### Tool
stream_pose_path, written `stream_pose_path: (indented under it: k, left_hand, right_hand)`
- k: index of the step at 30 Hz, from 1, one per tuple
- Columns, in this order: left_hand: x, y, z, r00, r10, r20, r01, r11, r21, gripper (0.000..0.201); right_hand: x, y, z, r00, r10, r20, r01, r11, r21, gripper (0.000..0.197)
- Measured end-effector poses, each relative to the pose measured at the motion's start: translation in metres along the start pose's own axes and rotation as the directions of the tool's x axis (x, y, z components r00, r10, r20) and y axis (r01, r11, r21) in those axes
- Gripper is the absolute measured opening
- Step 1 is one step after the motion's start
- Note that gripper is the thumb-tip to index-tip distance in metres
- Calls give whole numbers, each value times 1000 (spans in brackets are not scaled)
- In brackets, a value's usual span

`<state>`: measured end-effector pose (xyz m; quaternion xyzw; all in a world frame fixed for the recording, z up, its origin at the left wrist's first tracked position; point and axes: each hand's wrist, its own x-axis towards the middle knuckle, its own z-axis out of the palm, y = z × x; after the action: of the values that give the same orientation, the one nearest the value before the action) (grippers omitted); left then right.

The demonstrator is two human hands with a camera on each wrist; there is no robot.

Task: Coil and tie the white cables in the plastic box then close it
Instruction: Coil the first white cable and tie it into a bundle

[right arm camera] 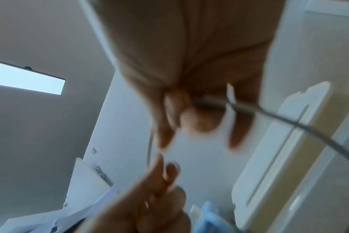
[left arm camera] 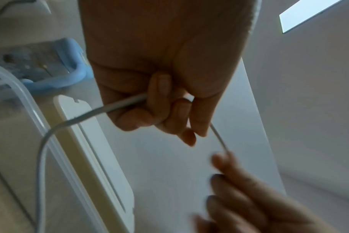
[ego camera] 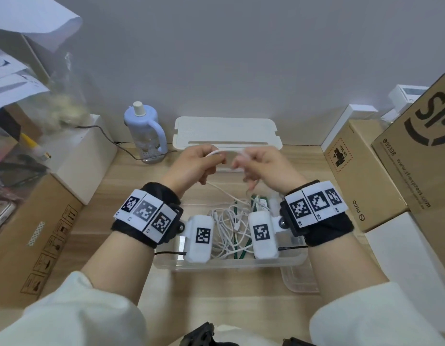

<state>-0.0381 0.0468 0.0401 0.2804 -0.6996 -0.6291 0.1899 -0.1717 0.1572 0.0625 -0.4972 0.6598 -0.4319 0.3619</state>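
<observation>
A clear plastic box (ego camera: 228, 267) stands on the wooden desk and holds tangled white cables (ego camera: 226, 226) and green ties (ego camera: 237, 213). Both hands are raised above the box's far side. My left hand (ego camera: 201, 163) has its fingers curled round one white cable (left arm camera: 80, 118), which hangs down toward the box. My right hand (ego camera: 260, 166) is blurred and pinches the same cable (right arm camera: 289, 123) a short way along. A thin stretch of the cable (left arm camera: 219, 138) spans the gap between the left hand (left arm camera: 169, 110) and the right hand's fingers (left arm camera: 239, 189).
A clear lid (ego camera: 300, 278) lies right of the box. A white slotted lid (ego camera: 227, 132) leans on the wall behind, next to a pale blue bottle (ego camera: 145, 131). Cardboard boxes (ego camera: 361, 176) crowd the right side. More boxes (ego camera: 34, 233) line the left.
</observation>
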Motion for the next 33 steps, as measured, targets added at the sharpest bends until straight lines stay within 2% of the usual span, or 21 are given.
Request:
stream_pose_path:
  k: [2,3,6,10,13,15,17,18,20,22,23,24,25,26,27,29,31,33]
  left_hand:
    - [1,-10,-9,998,6,-64,-5,1000,13,17]
    - [2,-18,-13,996,3,-88,0,999,32,17]
    - [3,-44,-24,994,-26,-101,27,1000,7,25]
    - [4,-57,-33,986,-137,-93,112,966,-234,34]
    - [6,-58,-41,965,-219,-145,170,940,-295,42]
    - [4,-57,-44,951,-287,-115,247,929,-275,52]
    - [3,-54,-44,928,-364,-77,320,886,-334,67]
    - [2,-52,-44,918,-392,-60,333,843,-423,74]
    - [1,-44,-42,924,-381,26,328,758,-563,75]
    - [0,-30,-39,942,-307,138,330,763,-556,55]
    - [0,-21,-35,948,-263,181,319,777,-542,44]
    - [1,-13,-30,953,-219,210,300,790,-534,35]
    - [1,-3,-23,958,-171,231,272,800,-535,30]
    - [2,6,-15,962,-122,245,241,801,-548,28]
    - [2,15,-8,965,-74,253,211,791,-574,27]
    - [5,31,2,972,14,234,141,761,-633,25]
    - [8,38,2,971,124,202,47,736,-675,24]
    - [11,36,-6,964,203,172,-41,750,-660,21]
  right_hand:
    - [-2,-5,-7,957,-76,-278,120,982,143,25]
    - [-3,-9,-12,933,-87,-349,172,961,218,27]
    - [-4,-13,-21,907,-91,-411,237,917,321,28]
    - [-3,-5,-23,885,-53,-462,224,920,323,29]
    - [-4,2,-27,824,5,-566,238,904,355,29]
    - [-4,2,-29,780,39,-625,254,893,372,29]
    - [-3,1,-29,766,56,-640,246,895,373,29]
    - [-2,0,-28,782,75,-619,206,906,369,28]
    - [1,1,-25,857,137,-497,21,954,299,26]
    - [3,5,-22,925,221,-308,-208,975,76,19]
    - [4,7,-18,941,263,-215,-283,957,-69,16]
    - [4,8,-12,950,286,-127,-306,932,-195,28]
    - [6,9,-5,962,269,-40,-270,924,-270,47]
    - [8,8,4,974,221,50,-200,942,-270,62]
    - [9,5,13,976,169,136,-139,968,-208,67]
    - [13,3,28,957,112,268,-111,994,-19,56]
    - [13,-1,31,948,101,302,-113,993,23,29]
    - [11,-1,26,953,65,295,-92,993,76,5]
